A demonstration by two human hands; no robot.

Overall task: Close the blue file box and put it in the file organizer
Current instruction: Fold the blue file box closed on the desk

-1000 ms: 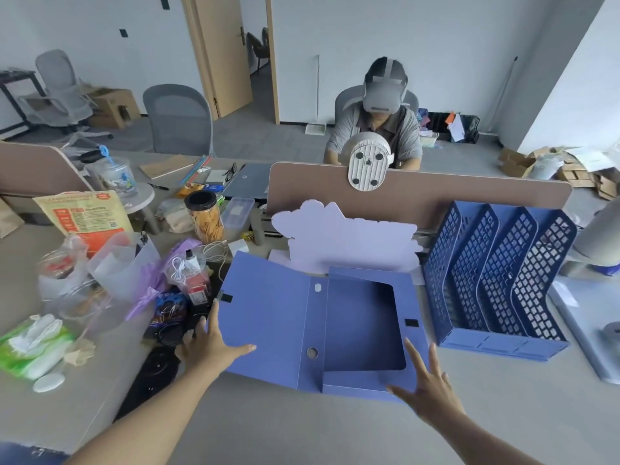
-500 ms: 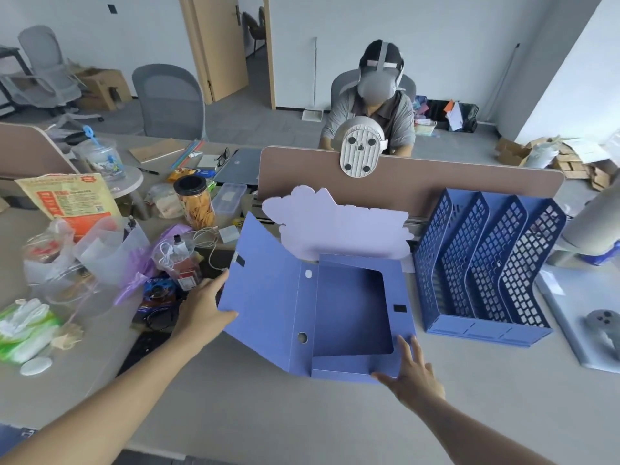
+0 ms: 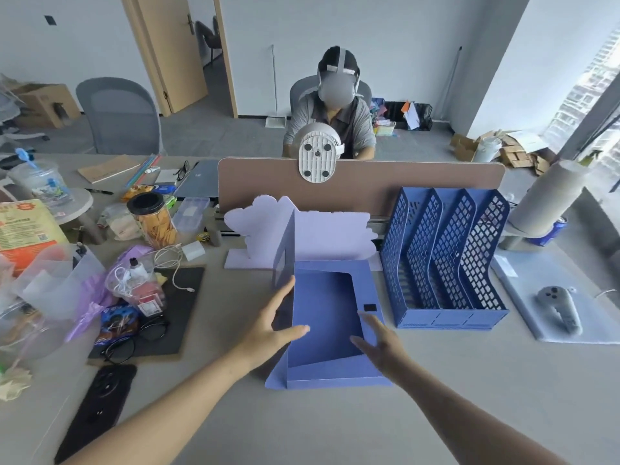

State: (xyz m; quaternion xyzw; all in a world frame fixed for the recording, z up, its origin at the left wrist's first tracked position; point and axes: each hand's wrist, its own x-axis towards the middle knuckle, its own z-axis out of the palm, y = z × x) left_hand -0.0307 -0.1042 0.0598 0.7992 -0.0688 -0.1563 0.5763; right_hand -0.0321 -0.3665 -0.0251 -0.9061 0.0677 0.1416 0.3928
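The blue file box (image 3: 327, 317) lies on the desk in front of me, its tray part flat and its lid standing nearly upright along the left side. My left hand (image 3: 270, 325) presses flat against the outside of that raised lid, fingers spread. My right hand (image 3: 380, 344) rests with fingers apart on the tray's right front corner, close to a small black patch. Directly to the right of the box stands the dark blue file organizer (image 3: 446, 260) with several mesh-walled slots.
A brown desk divider (image 3: 402, 182) with a white fan runs behind the box, and a person sits beyond it. A pale purple cut-out board (image 3: 261, 223) leans behind the lid. Clutter, glasses, cables and a black phone (image 3: 100, 397) fill the left. A grey controller (image 3: 560, 305) lies right.
My left hand has swung the lid from half raised to nearly upright. My right hand has moved further onto the tray's right front corner.
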